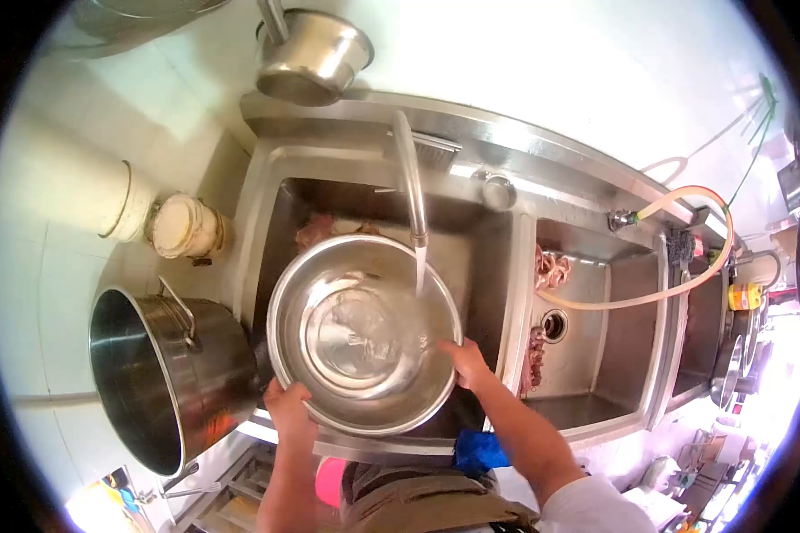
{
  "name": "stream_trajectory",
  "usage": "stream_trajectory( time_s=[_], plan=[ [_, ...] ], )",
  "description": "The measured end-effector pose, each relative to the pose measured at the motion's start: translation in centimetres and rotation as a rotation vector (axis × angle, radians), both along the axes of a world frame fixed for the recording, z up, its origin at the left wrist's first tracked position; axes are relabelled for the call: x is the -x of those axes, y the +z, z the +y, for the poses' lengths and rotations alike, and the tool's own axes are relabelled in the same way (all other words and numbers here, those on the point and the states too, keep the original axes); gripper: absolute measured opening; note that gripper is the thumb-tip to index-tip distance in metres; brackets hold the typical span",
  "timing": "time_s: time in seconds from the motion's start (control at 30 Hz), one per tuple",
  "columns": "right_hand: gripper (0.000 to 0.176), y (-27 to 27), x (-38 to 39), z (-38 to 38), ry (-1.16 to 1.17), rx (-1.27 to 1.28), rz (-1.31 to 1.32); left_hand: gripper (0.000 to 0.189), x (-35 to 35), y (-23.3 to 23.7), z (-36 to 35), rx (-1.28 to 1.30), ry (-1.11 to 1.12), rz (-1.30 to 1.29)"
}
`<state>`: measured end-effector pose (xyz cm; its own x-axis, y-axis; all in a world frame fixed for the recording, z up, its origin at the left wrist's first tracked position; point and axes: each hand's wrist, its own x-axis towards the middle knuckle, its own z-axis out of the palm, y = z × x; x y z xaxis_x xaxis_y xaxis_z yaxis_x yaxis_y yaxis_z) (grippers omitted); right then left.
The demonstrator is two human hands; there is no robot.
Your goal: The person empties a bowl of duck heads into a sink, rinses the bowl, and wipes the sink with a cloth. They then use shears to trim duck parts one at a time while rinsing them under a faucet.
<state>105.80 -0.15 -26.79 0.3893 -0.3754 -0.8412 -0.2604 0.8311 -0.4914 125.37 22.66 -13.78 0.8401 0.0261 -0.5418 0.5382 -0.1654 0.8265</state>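
both hands hold a steel bowl [364, 333] over the left basin of the sink [517, 266], under the running tap [409, 169]. the left hand [289, 409] grip curls tight over the near rim; the right hand [467, 360] grip pinches the right rim.

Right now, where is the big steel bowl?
Head view, left of centre: the steel bowl is over the left sink basin under the faucet, its rim held by left hand and right hand, stockpot beside it.
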Motion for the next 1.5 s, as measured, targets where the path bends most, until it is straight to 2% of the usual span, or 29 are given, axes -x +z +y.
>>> stream_trajectory(
  time_s=[0.07,0.1,0.13,0.2,0.23,0.27,0.33,0.43,0.5,0.57,0.63,0.7,0.73,0.8,0.87,0.9,0.97,1.03,1.07,1.1,1.13,1.17,1.2,1.23,1.3,1.37,1.4,1.47,1.5],
  plan=[
    [0.029,-2.5,0.2,0.1,-0.116,0.089,-0.043,0.020,-0.7,0.7,-1.0,-0.096,-0.070,-0.083],
    [0.027,-2.3,-0.5,-0.1,-0.167,0.142,-0.060,0.019,-1.6,-0.8,-0.9,-0.120,-0.148,-0.147],
    [0.026,-1.8,-1.1,-0.5,-0.215,0.193,-0.076,0.018,-3.0,-3.7,-0.6,-0.145,-0.223,-0.209],
    [0.022,2.9,-2.1,-1.9,-0.207,0.394,-0.124,0.019,-4.0,-5.6,-2.4,-0.148,-0.186,-0.149],
    [0.024,3.8,-1.4,-2.2,-0.190,0.487,-0.074,0.024,-4.9,-14.1,-0.4,-0.263,-0.307,-0.176],
    [0.025,4.7,-0.7,-2.6,-0.173,0.585,-0.024,0.034,-3.8,-11.0,-3.2,-0.331,-0.372,-0.068],
    [0.027,8.1,1.1,-2.6,-0.189,0.560,0.056,0.038,-2.3,-12.3,-4.2,-0.645,-0.636,-0.292],
    [0.031,8.6,4.9,-0.6,-0.260,0.443,0.044,0.036,-0.1,-11.0,-3.2,-0.487,-0.584,-0.280],
    [0.036,8.2,5.5,2.0,-0.326,0.302,0.021,0.034,-0.2,-17.5,3.1,-0.654,-0.765,-0.539],
    [0.038,7.6,4.0,3.3,-0.302,0.236,-0.033,0.033,-0.2,-15.5,4.8,-0.755,-0.834,-0.768],
    [0.034,8.9,0.4,2.2,-0.296,0.258,-0.129,0.033,0.5,-3.1,1.1,-0.788,-0.805,-0.946],
    [0.030,11.8,-3.1,-0.4,-0.256,0.258,-0.240,0.034,2.9,-1.6,0.4,-0.269,-1.113,-0.859],
    [0.028,13.8,-4.6,-2.0,-0.233,0.243,-0.285,0.034,4.4,1.7,-0.6,-0.345,-1.335,-0.765],
    [0.024,16.2,-7.0,-4.5,-0.085,0.252,-0.264,0.034,5.0,2.9,-2.2,-0.292,-1.433,-0.518],
    [0.020,17.9,-8.9,-5.6,-0.004,0.163,-0.362,0.033,5.5,0.6,-3.7,-0.284,-1.123,-0.668],
    [0.020,18.3,-10.1,-6.0,0.049,0.256,-0.330,0.034,5.4,-0.1,-4.6,-0.274,-0.961,-0.740],
    [0.019,18.4,-11.8,-6.6,0.163,0.429,-0.255,0.035,4.0,1.2,-6.9,-0.235,-0.848,-0.579],
    [0.022,16.4,-11.6,-6.6,0.480,1.343,-0.094,0.043,2.5,2.1,-8.9,-0.150,-0.727,-0.333],
    [0.023,15.4,-11.2,-6.1,0.628,1.797,0.008,0.044,1.7,2.7,-9.9,-0.138,-0.700,-0.344],
    [0.031,15.9,-10.9,-5.2,0.757,1.738,-0.045,0.046,1.0,3.7,-11.0,-0.126,-0.676,-0.353],
    [0.033,16.5,-10.8,-4.1,0.704,1.836,-0.112,0.048,0.6,4.2,-11.6,-0.112,-0.655,-0.358],
    [0.036,18.3,-11.2,-2.4,0.649,1.931,-0.177,0.052,0.1,2.3,-12.4,0.014,-0.605,-0.401],
    [0.038,19.1,-11.3,-1.3,0.590,2.024,-0.241,0.053,0.0,2.5,-13.2,0.046,-0.563,-0.334],
    [0.045,16.8,-11.2,-1.2,0.762,2.060,-0.115,0.053,0.0,2.8,-14.2,0.075,-0.522,-0.265],
    [0.045,15.6,-11.8,-3.0,0.786,2.061,-0.136,0.051,-0.3,1.9,-15.0,0.173,-0.476,-0.193],
    [0.045,17.3,-12.7,-4.4,0.883,1.851,-0.050,0.047,0.0,2.7,-15.9,0.160,-0.391,-0.165],
    [0.045,20.2,-13.0,-4.4,0.955,1.633,0.040,0.046,0.1,3.0,-16.1,0.152,-0.351,-0.153],
    [0.045,19.9,-12.5,-3.7,1.002,1.642,0.052,0.042,-0.7,-1.3,-16.3,-0.010,-0.422,-0.286],
    [0.046,16.7,-11.4,-2.4,0.982,1.876,-0.017,0.041,-1.1,-2.0,-16.2,0.048,-0.359,-0.229]
  ],
)
